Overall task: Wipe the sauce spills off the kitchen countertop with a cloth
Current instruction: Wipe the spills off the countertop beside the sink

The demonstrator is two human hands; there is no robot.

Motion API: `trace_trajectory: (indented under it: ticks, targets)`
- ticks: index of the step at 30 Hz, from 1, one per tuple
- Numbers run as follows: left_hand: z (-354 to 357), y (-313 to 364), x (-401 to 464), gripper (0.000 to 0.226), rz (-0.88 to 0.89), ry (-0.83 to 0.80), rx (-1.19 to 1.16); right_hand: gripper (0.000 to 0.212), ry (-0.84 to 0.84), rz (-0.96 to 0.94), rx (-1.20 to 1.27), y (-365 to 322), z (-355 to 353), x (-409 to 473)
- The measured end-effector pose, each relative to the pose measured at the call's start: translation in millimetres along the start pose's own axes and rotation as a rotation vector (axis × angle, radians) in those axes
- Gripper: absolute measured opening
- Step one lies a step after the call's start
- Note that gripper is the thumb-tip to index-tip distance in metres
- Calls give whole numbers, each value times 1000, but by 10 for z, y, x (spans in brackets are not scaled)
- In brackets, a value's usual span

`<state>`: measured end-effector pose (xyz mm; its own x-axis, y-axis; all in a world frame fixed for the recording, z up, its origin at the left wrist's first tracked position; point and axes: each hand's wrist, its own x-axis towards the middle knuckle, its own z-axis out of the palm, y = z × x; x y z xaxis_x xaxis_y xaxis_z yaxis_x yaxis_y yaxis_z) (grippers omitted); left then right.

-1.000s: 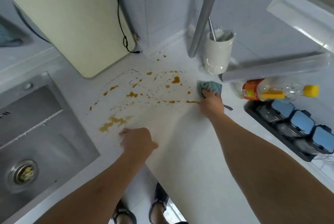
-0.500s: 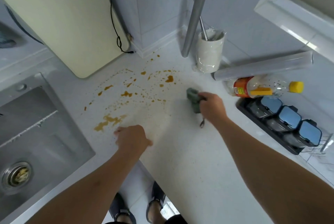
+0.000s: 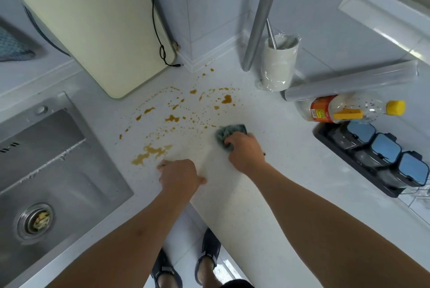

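Note:
Brown sauce spills are scattered over the white countertop, with a larger smear near the sink and a blob further back. My right hand presses a crumpled blue-green cloth onto the counter at the right edge of the splatter. My left hand rests knuckles-up on the counter just right of the larger smear, fingers curled, holding nothing.
A steel sink lies at left. A cream cutting board leans at the back. A white utensil cup, a grey roll, a lying bottle and a black rack of seasoning boxes stand at right.
My right hand has dragged the cloth from the back right, near the cup, toward me and leftward across the counter. The streak of sauce there is gone. My left hand has stayed put.

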<state>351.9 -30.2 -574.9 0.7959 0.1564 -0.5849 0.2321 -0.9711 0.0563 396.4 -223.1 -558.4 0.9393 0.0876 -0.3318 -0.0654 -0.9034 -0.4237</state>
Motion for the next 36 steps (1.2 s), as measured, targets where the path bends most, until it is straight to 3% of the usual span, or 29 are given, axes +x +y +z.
trace_trajectory:
  ticks: [3,6,8,11,15,19,23,27,31,33,36]
  targets:
    - [10,-6,2,67,11,-2,4,23,14,133,146,56,-151,-64]
    - [48,-18,23,67,2,-19,9,38,306,391,258,197,-450,-5]
    - [71,-22,44,72,-19,-37,13,36,415,364,194,276,-532,60]
    - [99,-27,51,74,-30,-57,24,54,217,249,72,280,-473,67]
    - [65,-29,-6,77,-21,-44,40,57,301,302,-13,359,-405,173]
    - [39,-7,-16,72,-33,-48,-13,58,213,374,61,438,-344,432]
    - [53,-11,20,71,-42,-56,-45,45,183,198,54,161,-52,508]
    - [88,-19,52,79,-38,-39,-21,44,96,-46,-105,-278,337,289]
    - [103,-42,51,73,-24,-22,-21,50,-1,-235,-246,11,306,77]
    - [95,-37,51,66,-29,-25,-32,45,79,-129,-260,338,108,123]
    - [82,-28,40,63,-34,-51,-40,50,170,243,-197,642,-208,300]
